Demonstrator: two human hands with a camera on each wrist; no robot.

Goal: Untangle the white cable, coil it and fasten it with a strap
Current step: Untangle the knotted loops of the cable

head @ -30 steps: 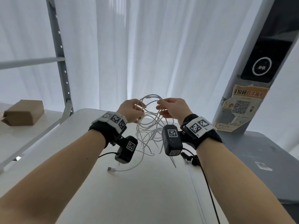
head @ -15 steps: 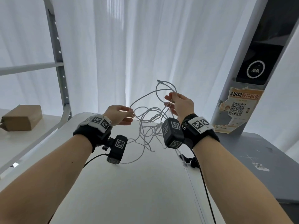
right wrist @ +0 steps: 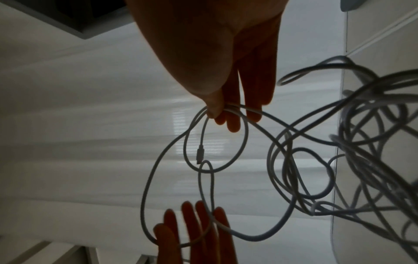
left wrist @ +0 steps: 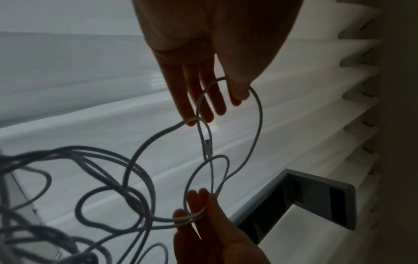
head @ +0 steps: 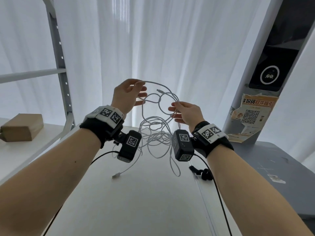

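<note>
Overhead, the tangled white cable (head: pixel 158 126) is held up above the white table (head: pixel 136 201). A strand is pinched by the left hand (head: pixel 127 95) between thumb and forefinger, its other fingers spread; several loops are pinched together by the right hand (head: pixel 186 114). One plug (head: pixel 116 175) rests on the table.

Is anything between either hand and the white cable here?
Nothing visible: the left hand pinches a strand of the thin white cable, and the right hand pinches several strands, held above the white table.
</note>
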